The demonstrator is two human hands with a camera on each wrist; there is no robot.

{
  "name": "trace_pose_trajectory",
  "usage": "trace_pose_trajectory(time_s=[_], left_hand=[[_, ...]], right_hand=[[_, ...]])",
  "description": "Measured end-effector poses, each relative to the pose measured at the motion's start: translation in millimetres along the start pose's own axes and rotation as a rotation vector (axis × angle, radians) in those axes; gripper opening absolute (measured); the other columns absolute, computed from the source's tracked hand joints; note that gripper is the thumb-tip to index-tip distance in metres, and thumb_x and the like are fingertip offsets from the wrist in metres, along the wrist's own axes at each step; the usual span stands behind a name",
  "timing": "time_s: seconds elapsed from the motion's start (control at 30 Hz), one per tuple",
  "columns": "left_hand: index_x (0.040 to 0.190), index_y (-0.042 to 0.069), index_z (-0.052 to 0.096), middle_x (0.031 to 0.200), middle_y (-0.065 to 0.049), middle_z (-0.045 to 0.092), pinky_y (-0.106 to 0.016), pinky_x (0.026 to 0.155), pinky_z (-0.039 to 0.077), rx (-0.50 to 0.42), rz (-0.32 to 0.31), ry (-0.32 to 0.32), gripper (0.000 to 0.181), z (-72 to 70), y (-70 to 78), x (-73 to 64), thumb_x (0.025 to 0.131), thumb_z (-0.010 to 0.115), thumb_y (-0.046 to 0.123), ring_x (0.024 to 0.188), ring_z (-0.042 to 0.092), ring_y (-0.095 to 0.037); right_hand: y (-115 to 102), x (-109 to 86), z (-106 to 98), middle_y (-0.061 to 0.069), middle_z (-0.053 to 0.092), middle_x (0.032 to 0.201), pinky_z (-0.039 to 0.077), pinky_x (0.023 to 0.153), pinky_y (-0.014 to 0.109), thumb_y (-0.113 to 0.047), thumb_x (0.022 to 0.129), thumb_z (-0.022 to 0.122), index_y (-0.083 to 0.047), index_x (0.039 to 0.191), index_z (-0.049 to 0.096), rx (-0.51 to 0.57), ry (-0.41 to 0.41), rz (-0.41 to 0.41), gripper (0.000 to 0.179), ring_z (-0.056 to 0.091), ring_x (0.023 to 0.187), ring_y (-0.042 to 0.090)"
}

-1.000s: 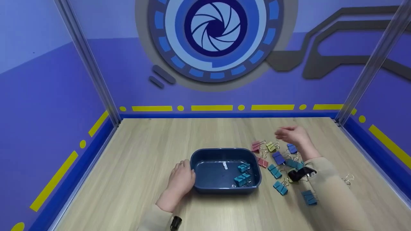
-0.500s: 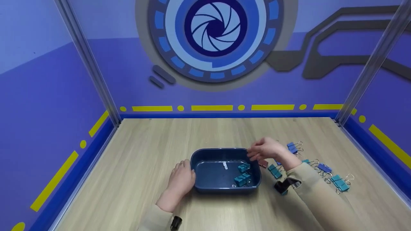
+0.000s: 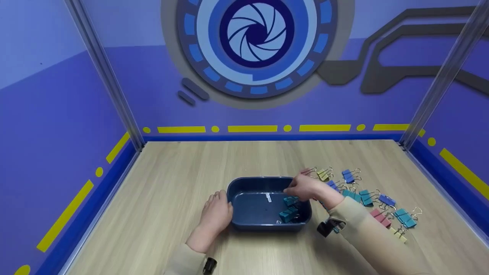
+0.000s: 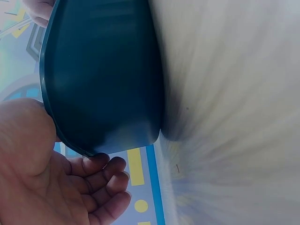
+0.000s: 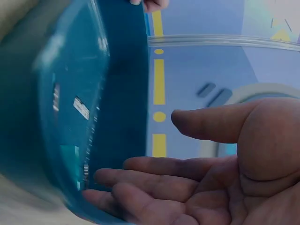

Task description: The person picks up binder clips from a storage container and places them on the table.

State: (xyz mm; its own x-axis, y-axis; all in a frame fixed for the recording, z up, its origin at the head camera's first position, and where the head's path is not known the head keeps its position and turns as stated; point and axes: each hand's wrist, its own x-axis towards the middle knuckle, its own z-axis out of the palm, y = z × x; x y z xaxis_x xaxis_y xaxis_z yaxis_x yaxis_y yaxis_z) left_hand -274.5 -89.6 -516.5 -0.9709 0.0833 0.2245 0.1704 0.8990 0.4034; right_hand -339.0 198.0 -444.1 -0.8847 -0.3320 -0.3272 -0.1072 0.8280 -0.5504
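A dark blue plastic bin (image 3: 263, 227) holds teal binder clips (image 3: 287, 214) at its right end and a small white label on its floor. My left hand (image 3: 216, 211) grips the left rim. In the left wrist view its thumb goes behind the rim while the fingers (image 4: 110, 183) curl by the outer wall. My right hand (image 3: 307, 188) is over the bin's right end. In the right wrist view its thumb stands apart from loosely extended fingers (image 5: 154, 185), with nothing between them. A teal clip (image 5: 70, 161) shows inside the bin near those fingertips.
Several loose binder clips lie right of the bin, among them a yellow one (image 3: 324, 174), a blue one (image 3: 348, 176), a red one (image 3: 381, 217) and a teal one (image 3: 405, 218). The right forearm covers part of this area. Blue panels (image 3: 259, 114) enclose the wooden tabletop (image 3: 183, 168).
My right hand has moved left and toward me, from above the loose clips to over the bin, uncovering clips farther right. The left hand has stayed at the rim.
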Motion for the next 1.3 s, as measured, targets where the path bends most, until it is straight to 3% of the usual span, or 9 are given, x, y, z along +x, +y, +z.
trace_pose_trajectory(time_s=[0.13, 0.23, 0.3, 0.5, 0.7, 0.83, 1.0, 1.3], left_hand=[[0.121, -0.007, 0.054, 0.104, -0.019, 0.062, -0.05, 0.088, 0.048, 0.0, -0.001, -0.002, 0.031, 0.0, 0.4, -0.4, 0.097, 0.057, 0.013, 0.102, 0.06, -0.037], [0.121, -0.008, 0.054, 0.104, -0.019, 0.063, -0.05, 0.089, 0.048, 0.003, -0.004, -0.002, 0.032, -0.1, 0.5, -0.5, 0.098, 0.057, 0.013, 0.102, 0.06, -0.036], [0.121, -0.008, 0.054, 0.105, -0.02, 0.063, -0.05, 0.089, 0.048, 0.001, -0.008, -0.002, 0.032, -0.1, 0.7, -0.6, 0.098, 0.057, 0.014, 0.103, 0.06, -0.037], [0.122, -0.008, 0.054, 0.107, -0.021, 0.063, -0.05, 0.089, 0.048, -0.004, -0.008, -0.011, 0.033, 0.5, 0.8, -0.3, 0.098, 0.058, 0.014, 0.104, 0.06, -0.038], [0.119, -0.007, 0.055, 0.104, -0.02, 0.063, -0.05, 0.087, 0.048, -0.004, 0.003, 0.013, 0.03, 1.1, -0.2, -0.2, 0.097, 0.058, 0.013, 0.101, 0.06, -0.037], [0.116, -0.007, 0.055, 0.103, -0.02, 0.063, -0.049, 0.087, 0.048, -0.006, 0.017, 0.023, 0.028, 0.6, -0.7, -0.8, 0.097, 0.058, 0.013, 0.1, 0.06, -0.038], [0.114, -0.006, 0.055, 0.1, -0.02, 0.062, -0.049, 0.084, 0.048, 0.0, 0.028, 0.037, 0.025, -0.3, -0.5, -1.0, 0.097, 0.058, 0.012, 0.097, 0.061, -0.038], [0.116, -0.007, 0.056, 0.1, -0.021, 0.064, -0.05, 0.083, 0.051, -0.031, -0.003, 0.034, 0.027, 0.8, -0.5, -0.3, 0.097, 0.059, 0.012, 0.098, 0.064, -0.039]], right_hand=[[4, 5.1, 12, 0.007, 0.076, 0.091, 0.055, 0.072, 0.029, -0.023, 0.1, 0.062, 0.001, 0.113, 0.075, 0.011, -0.009, -0.079, 0.031, 0.07, 0.081, 0.014], [8, 10.8, 20, 0.01, 0.079, 0.1, 0.056, 0.086, 0.037, -0.02, 0.099, 0.063, 0.001, 0.113, 0.075, 0.069, 0.018, -0.148, 0.028, 0.072, 0.094, 0.018], [10, 15.2, 24, 0.009, 0.079, 0.1, 0.055, 0.089, 0.038, -0.018, 0.098, 0.064, 0.001, 0.111, 0.076, 0.101, 0.04, -0.187, 0.026, 0.07, 0.095, 0.016], [13, 24.2, 33, 0.008, 0.077, 0.095, 0.052, 0.079, 0.03, -0.011, 0.091, 0.07, 0.0, 0.103, 0.076, 0.224, 0.158, -0.187, 0.017, 0.065, 0.083, 0.011], [11, 24.9, 35, 0.006, 0.076, 0.087, 0.052, 0.071, 0.028, -0.008, 0.088, 0.073, 0.001, 0.095, 0.078, 0.102, 0.237, -0.152, 0.012, 0.06, 0.073, 0.009], [10, 24.4, 37, 0.009, 0.076, 0.078, 0.05, 0.062, 0.022, -0.005, 0.087, 0.073, 0.002, 0.088, 0.078, 0.088, 0.173, -0.14, 0.009, 0.062, 0.063, 0.006], [11, 26.5, 40, 0.006, 0.072, 0.071, 0.054, 0.058, 0.022, 0.004, 0.087, 0.067, 0.006, 0.083, 0.076, 0.188, 0.089, -0.091, 0.009, 0.067, 0.06, 0.01], [13, 31.1, 43, 0.012, 0.074, 0.074, 0.056, 0.058, 0.021, 0.012, 0.087, 0.062, 0.01, 0.088, 0.075, 0.305, 0.084, -0.072, 0.014, 0.068, 0.059, 0.01]])
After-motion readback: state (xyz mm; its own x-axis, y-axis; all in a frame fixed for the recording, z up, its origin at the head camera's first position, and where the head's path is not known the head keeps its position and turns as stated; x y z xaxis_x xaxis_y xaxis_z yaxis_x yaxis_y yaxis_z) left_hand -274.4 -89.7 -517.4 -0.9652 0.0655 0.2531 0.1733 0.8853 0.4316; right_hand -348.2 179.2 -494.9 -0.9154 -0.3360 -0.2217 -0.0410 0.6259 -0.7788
